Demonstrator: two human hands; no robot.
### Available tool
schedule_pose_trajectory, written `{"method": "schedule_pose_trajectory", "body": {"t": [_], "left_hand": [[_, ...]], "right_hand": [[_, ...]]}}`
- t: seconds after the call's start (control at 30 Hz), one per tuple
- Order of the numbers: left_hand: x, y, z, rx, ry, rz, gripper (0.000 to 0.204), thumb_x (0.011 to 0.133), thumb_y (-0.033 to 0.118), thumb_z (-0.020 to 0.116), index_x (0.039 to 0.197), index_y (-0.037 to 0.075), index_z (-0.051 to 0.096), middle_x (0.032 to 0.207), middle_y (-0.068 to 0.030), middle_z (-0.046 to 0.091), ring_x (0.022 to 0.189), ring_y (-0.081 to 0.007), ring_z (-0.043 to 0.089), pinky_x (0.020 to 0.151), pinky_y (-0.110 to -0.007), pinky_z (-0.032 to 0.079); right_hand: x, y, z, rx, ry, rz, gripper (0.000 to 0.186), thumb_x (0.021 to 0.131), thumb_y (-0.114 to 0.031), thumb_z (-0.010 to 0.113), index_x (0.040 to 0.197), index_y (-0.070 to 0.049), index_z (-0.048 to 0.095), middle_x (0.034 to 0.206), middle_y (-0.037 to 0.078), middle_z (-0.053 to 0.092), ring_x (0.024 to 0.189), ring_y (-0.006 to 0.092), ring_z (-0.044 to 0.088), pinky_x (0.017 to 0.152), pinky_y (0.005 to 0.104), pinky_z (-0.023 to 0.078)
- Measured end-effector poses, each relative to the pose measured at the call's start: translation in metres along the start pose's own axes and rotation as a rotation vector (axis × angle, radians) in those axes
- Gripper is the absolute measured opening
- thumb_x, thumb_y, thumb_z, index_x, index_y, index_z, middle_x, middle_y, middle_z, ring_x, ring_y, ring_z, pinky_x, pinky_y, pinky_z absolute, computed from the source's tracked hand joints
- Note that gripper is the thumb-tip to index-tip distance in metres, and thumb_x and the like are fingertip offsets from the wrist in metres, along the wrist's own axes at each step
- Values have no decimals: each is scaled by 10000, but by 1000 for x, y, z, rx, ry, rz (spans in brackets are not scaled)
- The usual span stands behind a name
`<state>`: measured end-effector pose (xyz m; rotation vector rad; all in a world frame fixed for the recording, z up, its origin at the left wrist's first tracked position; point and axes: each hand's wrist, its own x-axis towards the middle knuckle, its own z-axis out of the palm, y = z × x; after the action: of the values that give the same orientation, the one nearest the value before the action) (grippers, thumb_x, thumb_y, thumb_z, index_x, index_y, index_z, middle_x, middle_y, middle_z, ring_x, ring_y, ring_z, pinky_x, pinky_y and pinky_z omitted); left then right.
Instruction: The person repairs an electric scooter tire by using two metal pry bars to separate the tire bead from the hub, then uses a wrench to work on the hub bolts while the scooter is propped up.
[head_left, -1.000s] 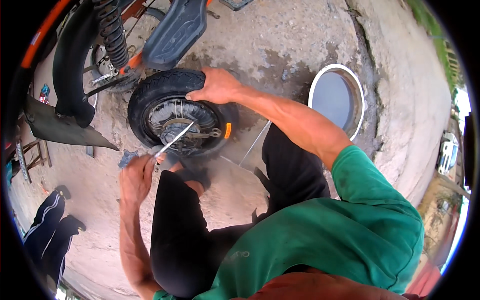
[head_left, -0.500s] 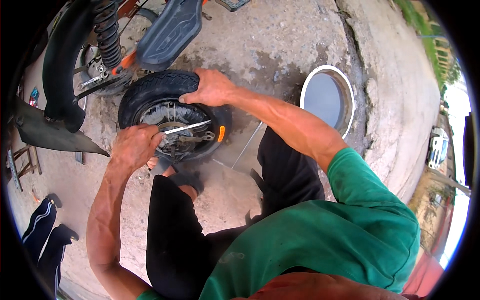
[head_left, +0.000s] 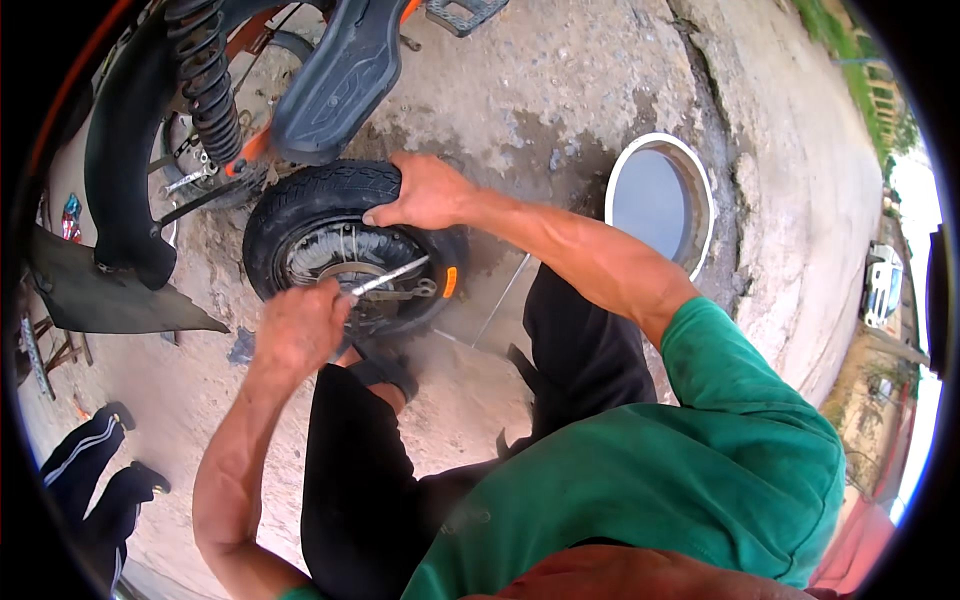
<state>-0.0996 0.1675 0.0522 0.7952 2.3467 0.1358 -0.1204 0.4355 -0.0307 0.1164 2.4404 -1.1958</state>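
A small motor scooter wheel with a black tyre [head_left: 275, 225] stands tilted in front of me, its metal hub side [head_left: 345, 250] facing up toward me. My right hand [head_left: 428, 192] is clamped over the far right part of the tyre, thumb on the sidewall and fingers over the tread. My left hand [head_left: 303, 325] is closed round a flat silver tyre lever [head_left: 392, 275] at the wheel's near left edge. The lever lies slanted across the hub, its free end near the right rim; the end inside my fist is hidden. An orange label [head_left: 450, 283] marks the sidewall.
A round white-rimmed basin of greyish water [head_left: 650, 200] stands to the right. A thin metal rod [head_left: 503, 300] lies by my knee. The vehicle's coil spring [head_left: 205, 85], black mudguard [head_left: 125, 170] and footboard [head_left: 335, 90] overhang at upper left. Another person's legs [head_left: 85, 455] show at left.
My left hand has moved right and nearer to me with the lever, which now slants more steeply. My right hand keeps its hold on the tyre. The whole view has shifted slightly.
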Motion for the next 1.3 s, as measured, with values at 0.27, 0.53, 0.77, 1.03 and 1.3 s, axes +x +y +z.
{"method": "schedule_pose_trajectory", "body": {"t": [0.27, 0.53, 0.77, 1.03, 1.3], "left_hand": [[-20, 75, 17, -869, -556, -426, 188, 1106, 217, 581, 1046, 47, 529, 704, -75, 560, 508, -188, 511, 466, -376, 437], [-30, 180, 61, -1608, -341, -811, 111, 1063, 129, 551, 1153, 147, 490, 778, -30, 498, 602, -154, 480, 448, -322, 378], [4, 263, 129, -1877, -5, -691, 173, 1067, 108, 525, 1192, 168, 421, 780, -58, 560, 622, -185, 578, 506, -329, 449], [42, 274, 235, -1667, 351, -362, 238, 1122, 61, 400, 1343, 75, 312, 795, -102, 595, 579, -167, 583, 552, -329, 515], [33, 265, 231, -1593, 343, -375, 257, 1104, 48, 383, 1356, 46, 330, 823, -110, 617, 591, -169, 590, 569, -315, 517]], "right_hand": [[-1, 6, 0, 52, -55, 29, 849, 706, -569, 897, 1217, 83, 709, 1169, 319, 750, 1121, 462, 729, 1004, 484, 572], [-4, 1, -1, 53, -71, 56, 855, 712, -570, 897, 1211, 98, 709, 1151, 325, 754, 1104, 460, 742, 981, 487, 586], [-13, 1, 2, 6, -25, 35, 865, 719, -596, 874, 1224, 82, 691, 1142, 317, 756, 1094, 466, 739, 973, 498, 589], [-23, 4, 4, 31, 57, 27, 879, 758, -651, 840, 1249, 62, 686, 1142, 303, 757, 1094, 462, 739, 968, 504, 583], [-74, 54, 42, 503, 232, 23, 849, 817, -455, 912, 1458, -7, 583, 1341, 224, 724, 1259, 347, 697, 1081, 418, 531]]}}
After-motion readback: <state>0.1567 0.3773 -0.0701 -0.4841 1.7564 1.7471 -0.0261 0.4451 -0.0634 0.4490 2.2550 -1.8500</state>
